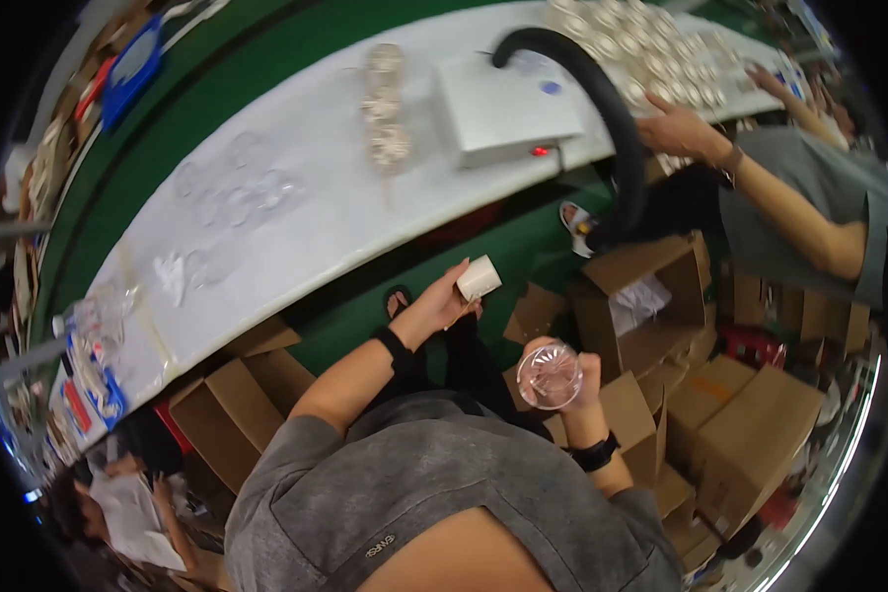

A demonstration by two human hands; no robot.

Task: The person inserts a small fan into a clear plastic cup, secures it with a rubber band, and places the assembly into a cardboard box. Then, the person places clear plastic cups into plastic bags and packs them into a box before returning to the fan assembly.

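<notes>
My left hand (442, 296) is closed around a short cream cylinder (480, 279), held out past the near edge of the table. A thin strand or stick hangs beside it near my fingers. Lower and to the right, my right hand (590, 383) grips a clear round cup-like piece (550, 376) with a radial pattern on its face. Neither held piece touches the table, and the two are apart. On the white table (296, 237) beyond lie several clear round pieces (237, 197) and a row of cream patterned round pieces (387, 104).
A white box (503, 109) with a red light and a thick black hose (617, 118) stands on the table. At right, a person's hand (683, 130) is near many cream round pieces (651, 49). Open cardboard boxes (641, 306) crowd my right; another carton (237, 409) sits left.
</notes>
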